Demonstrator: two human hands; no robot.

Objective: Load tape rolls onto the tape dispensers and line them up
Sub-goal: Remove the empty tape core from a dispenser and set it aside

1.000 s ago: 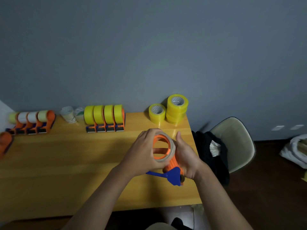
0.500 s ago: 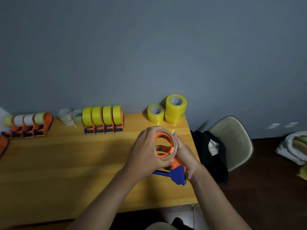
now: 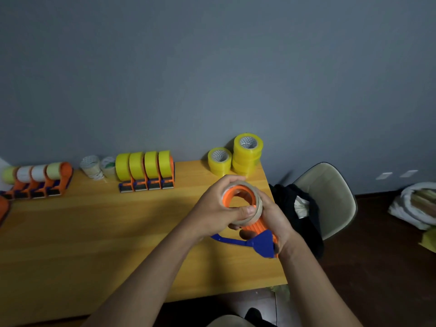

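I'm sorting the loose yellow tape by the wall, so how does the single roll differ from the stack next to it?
The single yellow roll lies flat on the table one roll high; the yellow stack rises higher, apparently two or three rolls. The single roll sits left of the stack, nearer the four loaded yellow dispensers. Both are yellow, lie core-up, and are not on dispensers.

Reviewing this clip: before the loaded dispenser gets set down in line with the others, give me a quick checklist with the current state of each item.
1. Left hand grips the beige tape roll: ok.
2. Right hand holds the orange dispenser: ok.
3. Roll fully seated on the orange hub: cannot tell, fingers cover it.
4. Blue blade end clear of fingers: ok.
5. Free table space right of the yellow loaded row: ok.
6. Tape end threaded: cannot tell.
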